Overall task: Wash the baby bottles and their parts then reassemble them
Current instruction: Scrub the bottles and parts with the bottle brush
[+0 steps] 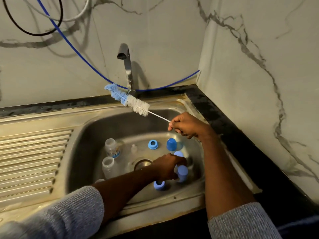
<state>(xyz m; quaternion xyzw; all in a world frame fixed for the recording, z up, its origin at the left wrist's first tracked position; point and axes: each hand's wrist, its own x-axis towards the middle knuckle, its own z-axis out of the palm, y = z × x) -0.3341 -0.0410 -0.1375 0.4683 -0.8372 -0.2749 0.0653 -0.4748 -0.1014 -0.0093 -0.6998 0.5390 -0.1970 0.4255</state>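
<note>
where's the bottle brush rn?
Head view: the bottle brush is held up by the right hand, bristles above the sink's back rim, just below the tap.

Drain (143, 163) open; bottles (110, 147) left, caps (172, 144) right.

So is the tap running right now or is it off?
Off, as far as the view shows: no stream falls from the faucet spout, and no water has pooled in the sink.

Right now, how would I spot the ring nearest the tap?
Look into the steel sink, past the drain toward the faucet. The blue screw ring lies alone, hole up; the blue cap beside it is domed and closed.
</note>
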